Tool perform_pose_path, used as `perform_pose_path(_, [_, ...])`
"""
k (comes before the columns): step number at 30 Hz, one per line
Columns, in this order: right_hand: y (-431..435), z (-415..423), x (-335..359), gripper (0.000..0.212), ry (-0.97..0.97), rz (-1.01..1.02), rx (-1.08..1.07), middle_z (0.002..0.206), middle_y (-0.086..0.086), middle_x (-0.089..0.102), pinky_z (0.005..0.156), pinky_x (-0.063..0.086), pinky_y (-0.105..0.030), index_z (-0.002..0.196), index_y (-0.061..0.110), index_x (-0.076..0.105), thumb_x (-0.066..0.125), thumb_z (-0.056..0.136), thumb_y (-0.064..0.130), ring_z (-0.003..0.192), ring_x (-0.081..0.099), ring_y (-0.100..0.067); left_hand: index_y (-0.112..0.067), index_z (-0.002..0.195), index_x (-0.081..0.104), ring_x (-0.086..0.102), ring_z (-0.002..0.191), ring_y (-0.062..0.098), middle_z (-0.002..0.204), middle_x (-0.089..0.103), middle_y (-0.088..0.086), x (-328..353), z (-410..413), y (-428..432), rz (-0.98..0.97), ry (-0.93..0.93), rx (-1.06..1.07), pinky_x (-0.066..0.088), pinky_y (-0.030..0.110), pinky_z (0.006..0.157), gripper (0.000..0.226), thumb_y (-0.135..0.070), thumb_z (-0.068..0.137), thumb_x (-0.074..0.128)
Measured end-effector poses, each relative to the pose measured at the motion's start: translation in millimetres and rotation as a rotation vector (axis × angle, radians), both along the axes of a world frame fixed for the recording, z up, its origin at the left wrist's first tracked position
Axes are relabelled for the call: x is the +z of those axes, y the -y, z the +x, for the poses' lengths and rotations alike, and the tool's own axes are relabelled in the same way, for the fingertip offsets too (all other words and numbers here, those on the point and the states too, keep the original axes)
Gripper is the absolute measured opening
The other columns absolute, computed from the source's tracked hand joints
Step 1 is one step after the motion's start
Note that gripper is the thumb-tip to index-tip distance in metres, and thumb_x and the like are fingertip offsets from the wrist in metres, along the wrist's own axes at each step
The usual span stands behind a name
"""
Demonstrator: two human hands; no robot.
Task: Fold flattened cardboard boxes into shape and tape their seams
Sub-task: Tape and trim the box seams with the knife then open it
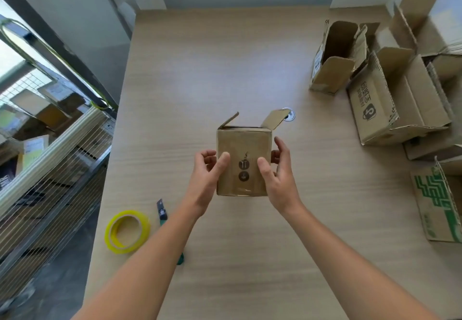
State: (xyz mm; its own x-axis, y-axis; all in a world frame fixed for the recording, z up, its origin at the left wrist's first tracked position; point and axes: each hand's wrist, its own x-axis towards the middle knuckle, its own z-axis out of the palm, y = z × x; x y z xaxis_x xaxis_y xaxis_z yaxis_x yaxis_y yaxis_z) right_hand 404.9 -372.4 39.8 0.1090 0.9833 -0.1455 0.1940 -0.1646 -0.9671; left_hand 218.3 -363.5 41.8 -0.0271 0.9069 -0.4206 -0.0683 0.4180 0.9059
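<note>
In the middle of the table (pixel 225 57), we held the little box (pixel 243 144), our left hand (pixel 206 179) gripping its 9 o'clock side and our right hand (pixel 280 182) its 3 o'clock side. Its top flaps (pixel 275 119) stood open. If we squeezed too hard, its thin walls might cave in.

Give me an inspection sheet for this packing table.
Surface: pale wood table, a grommet hole behind the small box.
Job's things: small box upright, top flaps open; yellow tape roll lying flat, front left.
Clutter: dark tool beside the tape roll; opened boxes at right.
Hands: left hand and right hand grip the small box's sides, thumbs on its front.
Cables: nothing seen.
Surroundings: wire rack with boxes at left.
</note>
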Motion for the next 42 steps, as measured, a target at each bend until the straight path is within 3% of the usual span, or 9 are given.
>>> perform_pose_path(7, [45.7, 23.5, -28.2, 0.061, 0.198, 0.050, 0.368, 0.138, -0.002, 0.042, 0.116, 0.039, -0.050, 0.146, 0.018, 0.038, 0.068, 0.092, 0.017, 0.135, 0.045, -0.018, -0.037, 0.121, 0.047, 0.063, 0.104, 0.002, 0.117, 0.061, -0.011, -4.6, 2.5, 37.6, -0.014, -0.237, 0.019, 0.055, 0.021, 0.081, 0.076, -0.087, 0.066, 0.063])
perform_pose_path(11, [59.6, 3.5, -13.6, 0.063, -0.031, -0.188, 0.062, 0.143, 0.007, 0.053, 0.114, 0.043, -0.043, 0.142, 0.034, 0.041, 0.063, 0.087, 0.054, 0.128, 0.052, 0.000, -0.030, 0.132, 0.055, 0.059, 0.118, 0.017, 0.126, 0.063, -0.003, -13.6, 4.8, 39.7, -0.132, -0.210, 0.183, 0.049, 0.048, 0.104, 0.066, -0.077, 0.088, 0.039])
perform_pose_path(14, [45.9, -8.9, 6.4, 0.058, 0.301, 0.311, -0.276, 0.141, -0.003, 0.050, 0.114, 0.041, -0.048, 0.142, 0.010, 0.041, 0.066, 0.092, 0.026, 0.137, 0.046, -0.011, -0.026, 0.142, 0.040, 0.055, 0.113, -0.006, 0.130, 0.056, -0.007, -15.2, -0.8, 44.0, -0.032, -0.375, 0.249, 0.048, 0.043, 0.105, 0.058, -0.057, 0.095, 0.053])
perform_pose_path(17, [18.6, -7.3, 20.0, 0.052, 0.737, 0.663, 0.071, 0.150, -0.015, 0.047, 0.122, 0.026, -0.050, 0.143, 0.003, 0.050, 0.064, 0.093, 0.010, 0.150, 0.031, -0.030, -0.023, 0.148, 0.034, 0.038, 0.137, 0.011, 0.147, 0.038, 0.003, -18.2, -17.8, 32.3, 0.454, -0.865, 0.050, 0.035, 0.036, 0.116, 0.065, -0.016, 0.091, 0.064])
perform_pose_path(25, [-13.3, 17.1, 24.3, 0.060, 0.934, -0.167, 0.500, 0.168, 0.009, 0.014, 0.121, 0.016, -0.044, 0.153, 0.027, 0.042, 0.038, 0.102, 0.058, 0.153, -0.001, -0.011, -0.029, 0.135, 0.053, 0.050, 0.121, 0.015, 0.137, 0.039, -0.005, -11.5, -22.1, -5.4, 0.398, -0.962, -0.376, 0.046, 0.032, 0.095, 0.053, -0.055, 0.089, 0.061])
perform_pose_path(32, [-7.3, 10.5, 26.3, 0.036, 0.152, -0.219, 0.130, 0.145, 0.009, 0.042, 0.116, 0.035, -0.044, 0.075, 0.008, 0.060, 0.060, 0.102, 0.031, 0.135, 0.042, -0.003, -0.034, 0.124, 0.061, 0.036, 0.140, 0.020, 0.146, 0.046, 0.002, -9.2, -17.4, -11.7, 0.086, -0.516, -0.477, 0.030, 0.040, 0.116, 0.044, -0.060, 0.099, 0.036])
perform_pose_path(35, [5.1, 20.9, 18.5, 0.025, 0.231, -0.127, 0.281, 0.160, 0.003, 0.024, 0.125, 0.020, -0.040, 0.105, 0.014, 0.058, 0.076, 0.090, 0.022, 0.150, 0.021, -0.005, -0.040, 0.141, 0.046, 0.020, 0.148, 0.026, 0.154, 0.029, 0.003, -14.4, -25.3, -8.6, 0.162, -0.851, -0.541, 0.025, 0.042, 0.118, 0.059, -0.063, 0.088, 0.058])
perform_pose_path(37, [12.5, 31.3, 6.8, 0.093, 0.524, -0.126, 0.592, 0.168, 0.011, -0.009, 0.127, 0.000, -0.042, 0.153, 0.032, 0.029, 0.082, 0.078, 0.044, 0.155, -0.010, -0.006, -0.036, 0.150, 0.035, 0.014, 0.145, 0.029, 0.156, 0.016, 0.003, -14.2, -26.9, -8.6, 0.311, -1.155, -0.591, 0.022, 0.046, 0.119, 0.084, -0.062, 0.078, 0.069])
perform_pose_path(42, [20.0, 39.8, -21.6, 0.107, 0.935, 0.053, 0.588, 0.168, 0.002, -0.024, 0.126, 0.005, -0.055, 0.162, 0.034, 0.009, 0.070, 0.080, 0.066, 0.154, -0.024, -0.017, -0.029, 0.151, 0.038, 0.034, 0.130, 0.028, 0.139, 0.046, 0.002, -3.1, -7.0, -57.2, 0.632, -1.412, -0.908, 0.032, 0.042, 0.107, 0.068, -0.055, 0.090, 0.052])
